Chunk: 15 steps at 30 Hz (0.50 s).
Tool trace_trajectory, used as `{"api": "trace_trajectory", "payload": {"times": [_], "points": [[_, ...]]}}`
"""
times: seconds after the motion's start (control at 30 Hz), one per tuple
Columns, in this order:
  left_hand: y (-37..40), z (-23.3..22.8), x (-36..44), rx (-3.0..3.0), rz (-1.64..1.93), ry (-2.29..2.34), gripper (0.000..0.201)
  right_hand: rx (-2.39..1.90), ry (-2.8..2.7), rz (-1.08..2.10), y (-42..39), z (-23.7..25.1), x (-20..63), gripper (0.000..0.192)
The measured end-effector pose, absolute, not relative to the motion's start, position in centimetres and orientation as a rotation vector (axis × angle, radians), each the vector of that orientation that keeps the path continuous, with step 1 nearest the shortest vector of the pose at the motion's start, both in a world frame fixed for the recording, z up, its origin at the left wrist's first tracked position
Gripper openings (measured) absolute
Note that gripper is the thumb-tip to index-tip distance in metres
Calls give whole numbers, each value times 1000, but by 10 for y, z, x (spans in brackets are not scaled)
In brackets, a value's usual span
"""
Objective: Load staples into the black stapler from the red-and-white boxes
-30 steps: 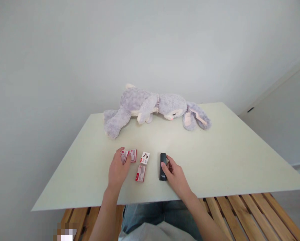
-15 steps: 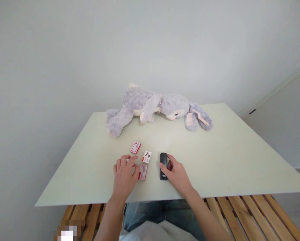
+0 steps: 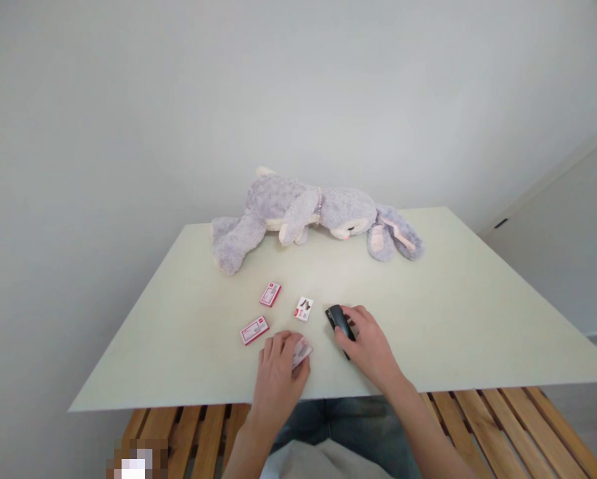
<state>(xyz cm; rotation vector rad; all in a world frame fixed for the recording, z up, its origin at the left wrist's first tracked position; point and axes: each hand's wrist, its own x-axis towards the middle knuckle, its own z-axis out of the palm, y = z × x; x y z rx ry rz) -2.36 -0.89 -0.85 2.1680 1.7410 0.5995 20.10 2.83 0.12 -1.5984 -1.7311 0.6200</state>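
Note:
My left hand (image 3: 278,367) is closed around a small red-and-white staple box (image 3: 301,350) near the table's front edge, its fingers covering part of the box. My right hand (image 3: 371,346) grips a black stapler (image 3: 339,319), thumb on the near side and fingers on the far side; the stapler lies slantwise on the table. Between the hands and a little farther off rests a small white box (image 3: 304,309) with a dark picture on it. Two more red-and-white boxes lie to the left, one nearer (image 3: 254,330) and another farther (image 3: 270,294).
A lilac plush rabbit (image 3: 283,199) lies on its side along the back of the pale table (image 3: 453,306), against the wall. Wooden slats (image 3: 482,426) show below the front edge, on both sides of my legs.
My left hand has moved right and taken hold of a staple box, uncovering another box at left. The white box has shifted right. My right hand has turned the stapler from straight to slanted.

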Motion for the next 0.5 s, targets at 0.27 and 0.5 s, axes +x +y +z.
{"api": "trace_trajectory", "payload": {"times": [0.27, 0.5], "points": [[-13, -7, -12, 2310, 545, 1434, 63, -1510, -1871, 606, 27, 9, 151, 22], [-11, -12, -30, 2285, 591, 1540, 57, -1229, -1296, 918, 53, 3, 146, 21]]}}
